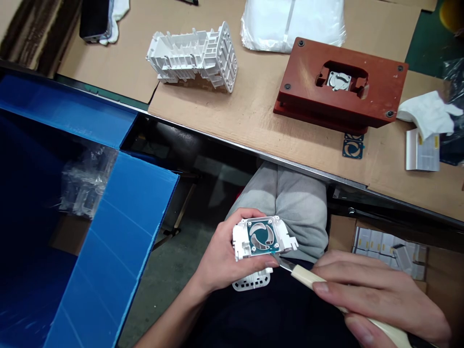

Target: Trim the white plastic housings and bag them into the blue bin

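Note:
Above my lap, my left hand grips a white plastic part from its left side, thumb along the near edge. Set in that part is a square dark-green plate with a curved, fan-like cut-out. My right hand is closed around the cream handle of a knife. Its thin metal blade points left, and the tip meets the near edge of the part, close to my left thumb. Below the left hand, a slotted white end of plastic shows; the fingers hide part of it.
On the cardboard-covered table stand a white plastic frame and a reddish-brown fixture. Green cut-out plates lie before the fixture. A white glove rests at right. A blue bin with bagged parts stands at left.

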`<control>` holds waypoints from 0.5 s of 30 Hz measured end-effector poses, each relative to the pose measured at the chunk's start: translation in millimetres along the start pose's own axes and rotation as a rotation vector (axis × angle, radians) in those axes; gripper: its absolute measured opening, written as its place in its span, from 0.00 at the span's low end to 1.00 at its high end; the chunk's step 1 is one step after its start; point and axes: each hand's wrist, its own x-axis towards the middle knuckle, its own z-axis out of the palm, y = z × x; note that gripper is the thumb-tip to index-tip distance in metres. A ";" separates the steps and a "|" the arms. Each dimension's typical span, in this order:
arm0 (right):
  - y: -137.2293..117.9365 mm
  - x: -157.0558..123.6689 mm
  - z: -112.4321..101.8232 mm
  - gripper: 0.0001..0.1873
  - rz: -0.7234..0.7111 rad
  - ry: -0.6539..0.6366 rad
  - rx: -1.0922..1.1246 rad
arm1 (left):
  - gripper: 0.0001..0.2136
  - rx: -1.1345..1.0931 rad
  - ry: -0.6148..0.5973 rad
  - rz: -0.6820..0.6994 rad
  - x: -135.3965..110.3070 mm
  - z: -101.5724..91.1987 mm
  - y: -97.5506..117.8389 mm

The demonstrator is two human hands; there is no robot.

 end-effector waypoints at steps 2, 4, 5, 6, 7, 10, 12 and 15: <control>-1.8 3.0 0.0 0.15 -0.014 -0.040 0.045 | 0.26 0.008 0.005 -0.001 -0.1 -0.2 -0.2; -2.7 3.8 0.0 0.13 -0.033 -0.060 0.054 | 0.26 0.013 0.005 -0.004 -0.2 -0.3 -0.1; -2.7 3.3 -0.1 0.13 -0.042 -0.061 0.044 | 0.26 0.013 0.003 -0.009 -0.2 -0.4 0.0; -2.6 2.5 -0.4 0.13 -0.046 -0.056 0.036 | 0.26 0.013 0.002 -0.015 -0.2 -0.4 0.2; -2.4 1.7 -0.7 0.13 -0.047 -0.048 0.032 | 0.26 0.011 0.002 -0.021 -0.1 -0.3 0.4; -2.6 2.6 -3.3 0.13 -0.045 -0.070 0.044 | 0.26 0.002 0.010 -0.031 0.0 0.0 0.7; -3.6 5.4 -5.6 0.12 -0.041 -0.118 0.051 | 0.26 -0.006 0.012 -0.037 0.2 0.2 0.9; -4.6 7.9 -7.3 0.12 -0.038 -0.155 0.025 | 0.26 -0.027 0.007 -0.056 0.8 0.6 1.8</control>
